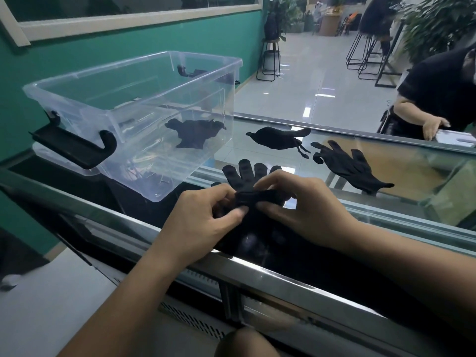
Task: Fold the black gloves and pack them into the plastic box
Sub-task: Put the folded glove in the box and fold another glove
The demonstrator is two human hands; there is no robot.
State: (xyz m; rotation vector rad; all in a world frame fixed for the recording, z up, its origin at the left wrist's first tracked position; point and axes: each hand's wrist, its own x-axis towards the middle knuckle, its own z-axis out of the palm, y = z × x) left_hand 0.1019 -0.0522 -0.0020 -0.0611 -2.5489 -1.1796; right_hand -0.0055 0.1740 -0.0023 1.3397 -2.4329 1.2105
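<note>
Pinching folded cuff between thumbs and fingertips, left hand [206, 215] and right hand [306, 210] grip black glove [251, 181] on glass counter [386, 202], fingers pointing away toward plastic box [134, 109]. One folded glove [195, 132] inside box; crumpled glove [278, 137] and flat glove [350, 166] lie beyond. No legible writing.

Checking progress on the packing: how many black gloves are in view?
4, maybe more hidden. One glove in the plastic box, one being folded between the left hand and right hand, one bunched glove and one flat glove on the glass counter.
</note>
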